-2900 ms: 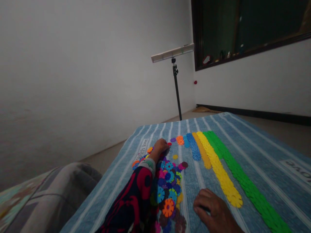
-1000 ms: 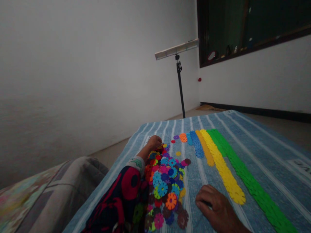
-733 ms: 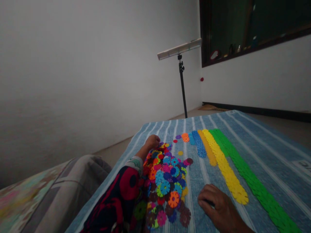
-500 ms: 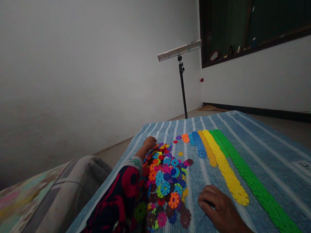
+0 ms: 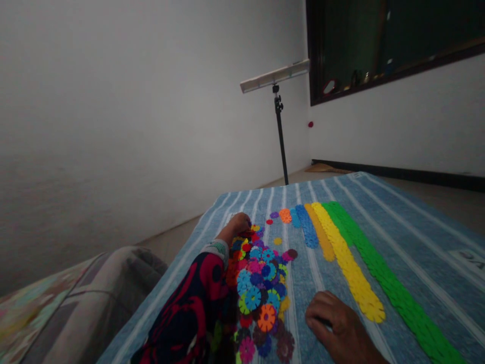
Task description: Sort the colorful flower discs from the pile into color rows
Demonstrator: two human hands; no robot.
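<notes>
A heap of colourful notched plastic discs (image 5: 261, 283) lies on a blue striped cloth (image 5: 306, 273). My left hand (image 5: 238, 225) is at the far end of the heap, touching discs there. Its fingers curl downward and their tips are hidden, so whatever they hold cannot be made out. My right hand (image 5: 337, 323) rests on the cloth right of the heap, loosely closed, and no disc shows in it. Beyond it, discs lie in overlapping rows by colour: a green row (image 5: 394, 283), a yellow row (image 5: 352, 268), an orange-yellow row (image 5: 322, 237) and a blue row (image 5: 306, 227).
Shorter light-blue (image 5: 294, 217) and orange (image 5: 285, 216) groups lie at the far end, near a purple disc (image 5: 274, 215) and a red disc (image 5: 269, 222). A lamp on a black stand (image 5: 280, 136) rises behind the cloth. Grey fabric (image 5: 113, 288) is at lower left.
My left hand has shifted slightly right over the far end of the heap. My right hand stays curled in place on the cloth. The view has turned slightly.
</notes>
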